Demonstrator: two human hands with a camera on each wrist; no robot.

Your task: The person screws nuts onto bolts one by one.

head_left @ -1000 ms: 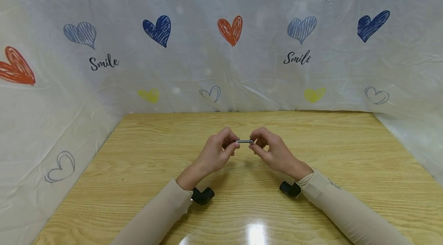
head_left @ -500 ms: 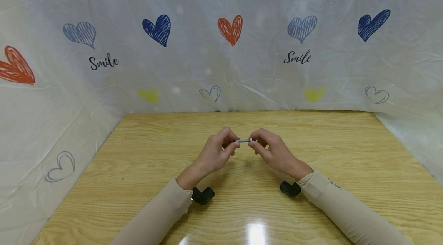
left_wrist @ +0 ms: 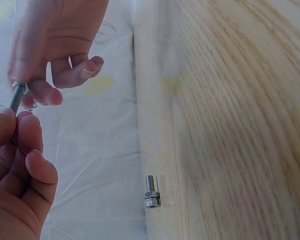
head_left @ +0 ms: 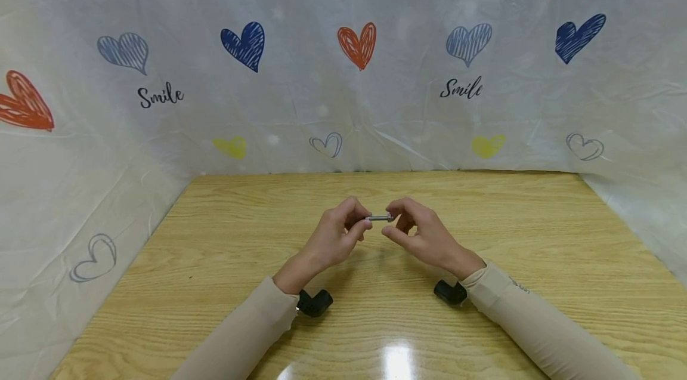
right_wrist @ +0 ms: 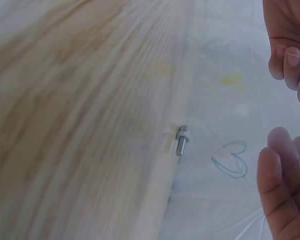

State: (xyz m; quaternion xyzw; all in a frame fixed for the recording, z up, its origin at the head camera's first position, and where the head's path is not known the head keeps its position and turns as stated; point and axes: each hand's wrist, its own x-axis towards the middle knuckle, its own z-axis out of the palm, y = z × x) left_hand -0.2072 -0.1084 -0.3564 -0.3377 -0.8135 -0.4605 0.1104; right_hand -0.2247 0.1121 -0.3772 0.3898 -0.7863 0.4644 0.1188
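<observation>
In the head view my left hand (head_left: 335,234) pinches a metal bolt (head_left: 378,218) between thumb and fingertips, level above the table. A nut (left_wrist: 20,86) sits near the bolt's far end in the left wrist view. My right hand (head_left: 424,237) is around that end, its index fingertip right at the nut and its thumb apart below it. The right wrist view shows the right hand's fingers (right_wrist: 280,185) loosely curved, with the bolt out of frame. A second bolt with a nut on it (left_wrist: 152,194) stands on the table, hidden in the head view.
The wood-grain table (head_left: 241,201) extends under both hands. A pale cloth with printed hearts (head_left: 349,105) hangs behind and along the sides. Black wrist devices, one at the left wrist (head_left: 315,303) and one at the right wrist (head_left: 449,292), hang beneath the sleeves.
The right thumb has come away from the nut end and dropped lower, widening the right hand's grip. The left hand and the bolt stay almost in place.
</observation>
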